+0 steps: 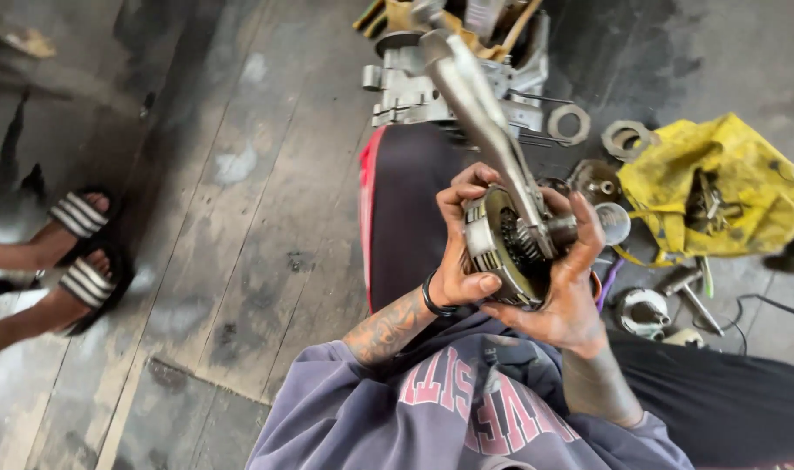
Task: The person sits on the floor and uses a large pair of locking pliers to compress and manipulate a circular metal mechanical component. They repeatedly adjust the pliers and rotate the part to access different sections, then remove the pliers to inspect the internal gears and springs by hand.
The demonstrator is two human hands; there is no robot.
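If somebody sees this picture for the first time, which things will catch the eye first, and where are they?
At the centre, the left hand and the right hand grip a round, greasy metal clutch-like assembly, with a long metal lever rising from it toward the top. On the right lies a bright yellow bag among rings and parts. At the left edge, another person's feet in striped sandals stand on the plank floor.

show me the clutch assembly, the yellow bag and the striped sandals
clutch assembly (500,252), head view, on its toothed outer rim between the two hands
yellow bag (745,170), head view, on the crumpled upper side of the bag
striped sandals (82,248), head view, on the striped strap of another person's sandal
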